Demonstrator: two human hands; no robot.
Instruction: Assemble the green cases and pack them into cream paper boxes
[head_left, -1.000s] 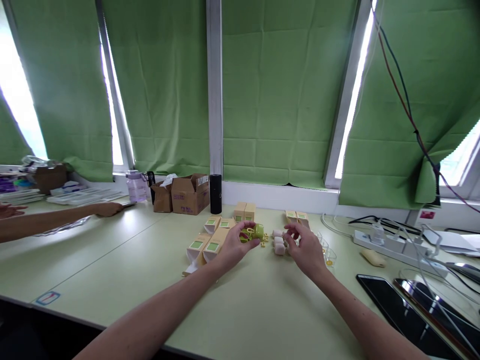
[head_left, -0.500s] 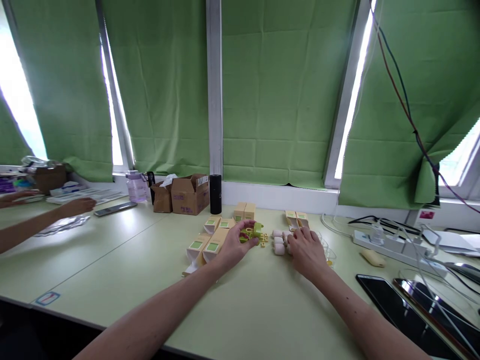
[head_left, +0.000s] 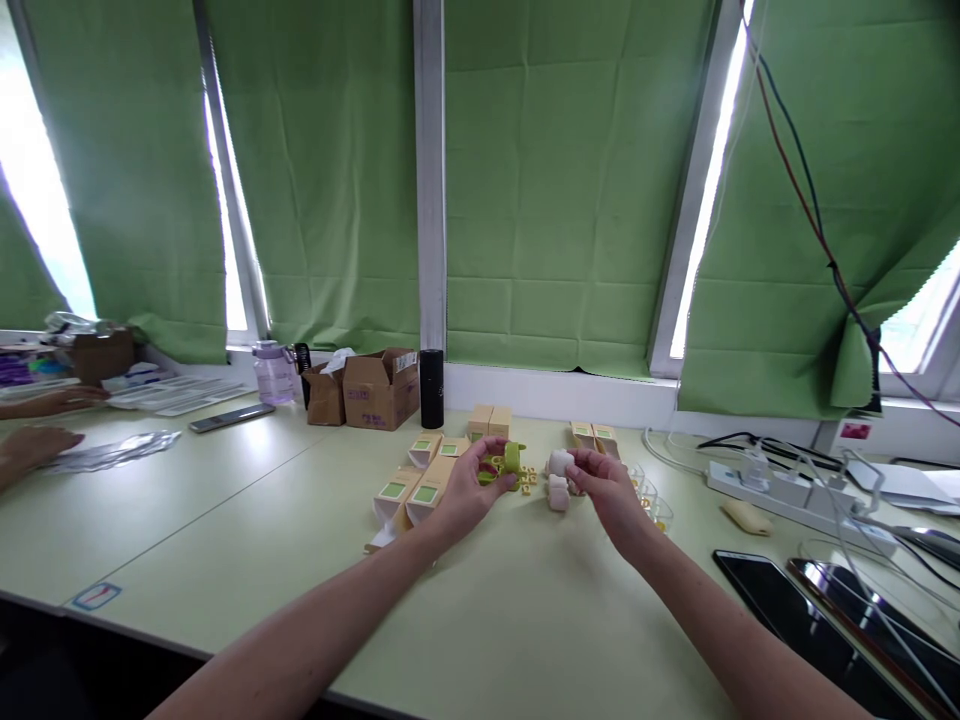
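My left hand grips a yellow-green plastic piece between thumb and fingers. Beside it lie several small yellow parts on the table. My right hand pinches a white, rounded block and holds it just right of the green piece, not touching it. Another white block rests below. Small clear cups stand to the right of my right hand, partly hidden by it. Cream boxes with green labels lie against the left side of my left hand.
Two more cream boxes stand behind. Cardboard boxes, a black bottle and a purple jug line the back. At right lie a power strip and a dark tablet. Another person's hands are at far left.
My right hand has lifted a white block and turned toward the green piece. My left hand has barely moved. The other person's hands have shifted left.
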